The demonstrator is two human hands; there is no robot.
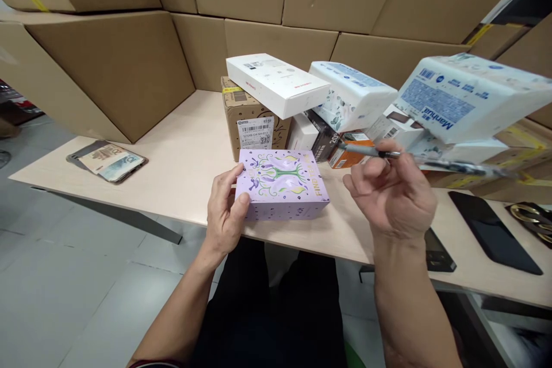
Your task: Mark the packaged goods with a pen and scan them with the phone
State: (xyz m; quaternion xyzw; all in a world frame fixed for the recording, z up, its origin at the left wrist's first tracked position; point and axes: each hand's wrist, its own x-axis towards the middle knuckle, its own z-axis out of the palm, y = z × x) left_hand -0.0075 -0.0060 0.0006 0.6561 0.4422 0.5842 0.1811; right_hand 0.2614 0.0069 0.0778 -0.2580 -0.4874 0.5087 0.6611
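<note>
Presently: purple box (282,181) at left grip (226,210)

Box lies on surface (185,144) near its front edge, left end held by thumb and fingers. Right grip (394,198), raised to its right, pinches a blurred pen-like tool (452,165).

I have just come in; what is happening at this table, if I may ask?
A person has the left hand against the left end of a purple box, which lies near the front edge of the table. The right hand holds a slim pen-like object in the air, to the right of the box. Behind the box, a flat white box rests on a cardboard box. Banknotes lie at the table's left.
</note>
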